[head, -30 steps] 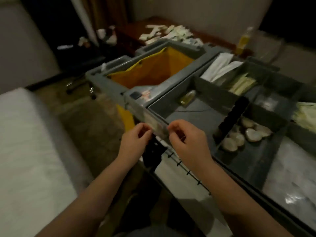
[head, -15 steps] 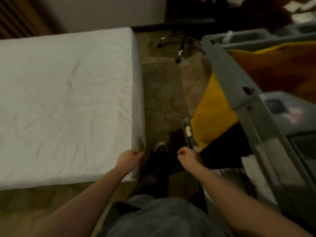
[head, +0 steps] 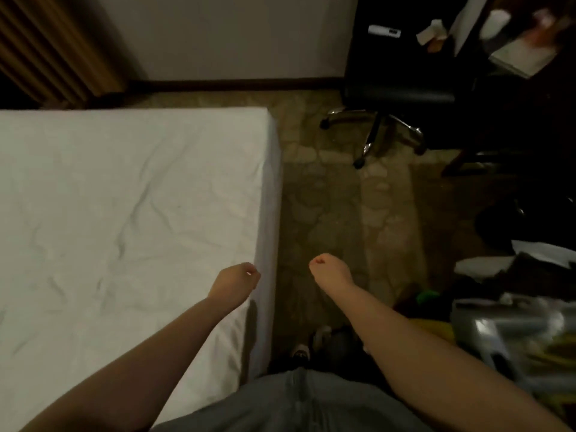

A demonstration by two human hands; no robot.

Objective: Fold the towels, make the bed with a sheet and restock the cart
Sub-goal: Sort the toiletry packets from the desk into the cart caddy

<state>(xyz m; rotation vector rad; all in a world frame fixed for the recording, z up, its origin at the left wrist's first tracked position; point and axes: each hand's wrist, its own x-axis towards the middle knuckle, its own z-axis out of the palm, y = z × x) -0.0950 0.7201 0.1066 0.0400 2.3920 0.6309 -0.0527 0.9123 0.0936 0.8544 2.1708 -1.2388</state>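
The bed with a white wrinkled cloth sheet (head: 124, 213) fills the view toward 9 o'clock, and the sheet already covers the mattress top and its side. The left hand (head: 237, 280) hangs over the near corner of the bed with its fingers curled in. The right hand (head: 330, 271) is above the brown patterned carpet (head: 343, 198), also a closed fist, and I see nothing held in either one. The grey plastic cart (head: 505, 335) is blurred at 4 o'clock, and a black office chair (head: 399, 95) stands at 1 o'clock. I judge that the bed-making step is in hand: next, the hands should open, take the sheet edge and smooth or tuck it at this corner
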